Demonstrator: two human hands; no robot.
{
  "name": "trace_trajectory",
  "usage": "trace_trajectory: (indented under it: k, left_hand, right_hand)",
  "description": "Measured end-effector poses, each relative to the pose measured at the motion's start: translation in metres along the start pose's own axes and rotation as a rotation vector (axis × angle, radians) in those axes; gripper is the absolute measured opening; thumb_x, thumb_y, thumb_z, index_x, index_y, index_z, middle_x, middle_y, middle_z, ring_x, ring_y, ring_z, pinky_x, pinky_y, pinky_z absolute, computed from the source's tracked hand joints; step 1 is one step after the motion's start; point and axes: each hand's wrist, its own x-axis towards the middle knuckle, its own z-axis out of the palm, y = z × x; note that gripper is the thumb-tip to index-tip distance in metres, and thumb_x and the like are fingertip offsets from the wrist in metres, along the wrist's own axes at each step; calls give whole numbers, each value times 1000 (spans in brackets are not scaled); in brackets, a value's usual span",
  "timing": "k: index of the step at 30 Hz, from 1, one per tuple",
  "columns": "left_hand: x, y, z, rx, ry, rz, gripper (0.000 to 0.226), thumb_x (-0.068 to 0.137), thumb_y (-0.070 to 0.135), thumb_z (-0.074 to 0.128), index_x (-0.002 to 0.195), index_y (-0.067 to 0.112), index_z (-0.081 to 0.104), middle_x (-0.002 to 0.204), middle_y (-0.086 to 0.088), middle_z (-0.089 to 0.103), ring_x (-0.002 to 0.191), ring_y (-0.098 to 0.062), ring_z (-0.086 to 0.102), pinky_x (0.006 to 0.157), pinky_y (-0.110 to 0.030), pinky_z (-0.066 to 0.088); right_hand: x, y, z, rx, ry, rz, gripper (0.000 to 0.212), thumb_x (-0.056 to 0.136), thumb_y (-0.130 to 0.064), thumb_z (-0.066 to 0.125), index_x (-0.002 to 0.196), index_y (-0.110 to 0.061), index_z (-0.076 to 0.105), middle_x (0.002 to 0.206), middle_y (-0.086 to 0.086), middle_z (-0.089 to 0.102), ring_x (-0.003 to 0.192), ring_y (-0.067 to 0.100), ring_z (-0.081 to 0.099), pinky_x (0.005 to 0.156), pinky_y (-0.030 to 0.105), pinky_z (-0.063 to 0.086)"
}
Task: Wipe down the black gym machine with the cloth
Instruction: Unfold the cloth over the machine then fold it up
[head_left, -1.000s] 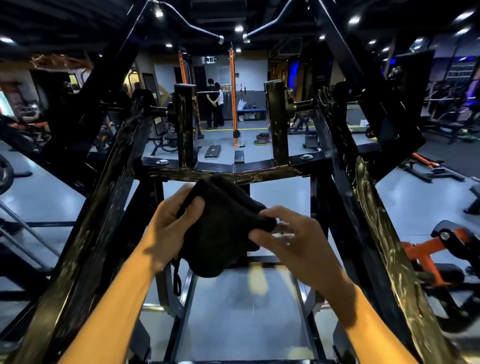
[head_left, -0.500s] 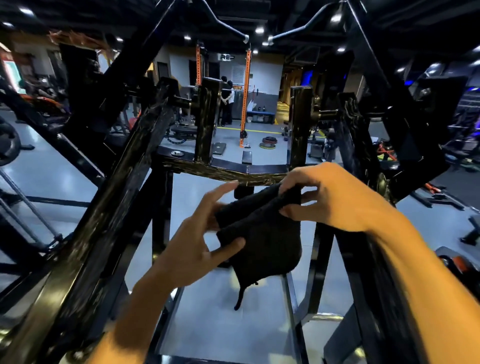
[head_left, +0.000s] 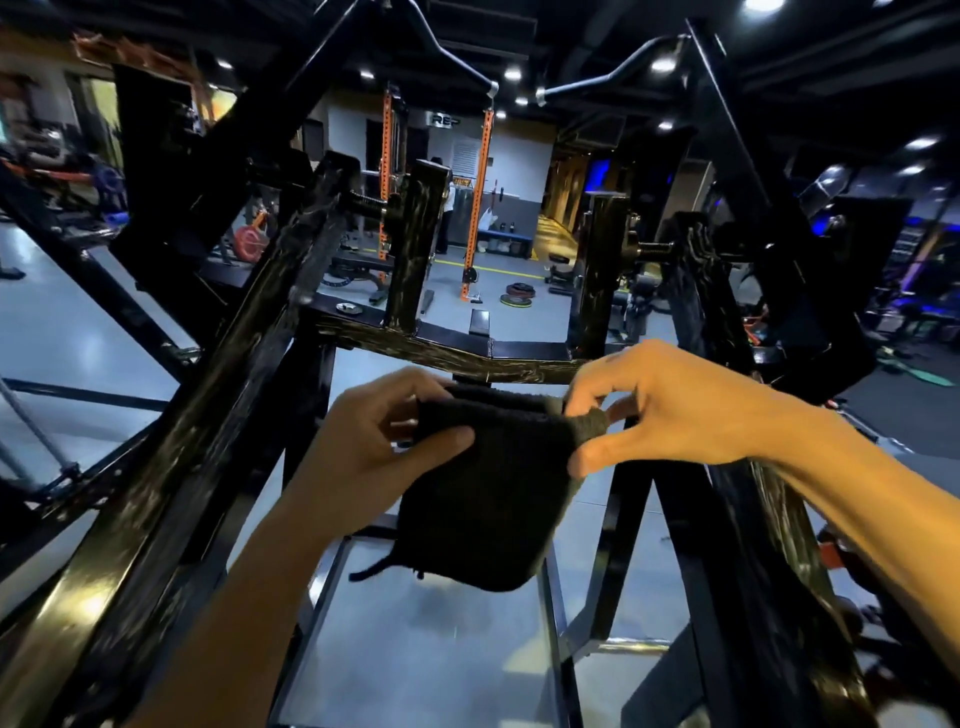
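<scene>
The cloth (head_left: 483, 493) is being readied rather than used: it is held up in the air between both hands, folded into a thick dark pad, just short of the machine's low crossbar (head_left: 441, 353) and not touching any part of the frame. The step in hand is judged to be the folding or re-gripping of the cloth before a wiping stroke. For the next move, the pad would probably need to be settled into one hand and pressed flat against a black member, the crossbar ahead or the slanted beam (head_left: 208, 415) at the left being the nearest.

The left hand (head_left: 374, 447) is closed on the cloth's left edge, the thumb laid across the front face and the fingers curled behind. The right hand (head_left: 670, 410) pinches the upper right corner between thumb and bent fingers, a narrow grip, with the remaining fingers loosely curled above. A short loop or tag hangs from the cloth's lower edge.
</scene>
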Motion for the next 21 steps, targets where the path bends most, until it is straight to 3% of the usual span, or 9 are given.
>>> trace_trajectory:
  k: [3, 5, 10, 15, 19, 21]
  left_hand:
    - [13, 11, -2, -9, -79, -1, 14, 87, 13, 79, 92, 13, 66, 105, 8, 71, 103, -18, 70, 81, -29, 60]
    - [20, 14, -3, 58, -129, 12, 12, 90, 14, 77, 94, 13, 66, 108, 7, 70, 105, -20, 69, 83, -34, 61]
    - [29, 6, -4, 92, -36, -87, 17, 84, 29, 79, 90, 20, 66, 96, 2, 71, 96, -21, 70, 80, -50, 60]
    - [33, -2, -4, 194, 11, -133, 12, 87, 19, 80, 92, 20, 69, 89, 7, 71, 88, -15, 71, 77, -45, 62]
    - [33, 3, 2, 204, -35, -63, 16, 83, 18, 81, 88, 24, 66, 97, 9, 72, 92, -16, 70, 78, -38, 61]
    - [32, 8, 8, 197, -61, -16, 22, 83, 9, 81, 86, 23, 65, 101, 6, 72, 93, -18, 69, 77, -33, 59]
  right_hand:
    - [2, 5, 6, -204, -2, -15, 32, 82, -53, 79, 96, -26, 69, 93, -9, 68, 89, 8, 64, 83, 36, 52]
    - [2, 8, 8, -274, 40, 5, 31, 84, -53, 76, 100, -26, 69, 95, -12, 65, 87, 8, 60, 82, 36, 52]
    - [3, 17, 18, -8, 140, 147, 32, 85, -33, 82, 116, -31, 73, 103, -8, 60, 96, 13, 62, 86, 31, 55]
    - [-1, 18, 17, 55, 119, 177, 31, 82, -47, 80, 105, -26, 77, 106, -9, 64, 102, 10, 63, 92, 33, 52]
    - [-3, 15, 8, -69, 120, 196, 44, 75, -63, 73, 100, -27, 81, 101, -13, 77, 94, 7, 71, 88, 34, 56]
    - [0, 16, 2, -165, 148, 228, 59, 68, -73, 68, 101, -26, 81, 99, -16, 77, 91, 5, 71, 89, 36, 56]
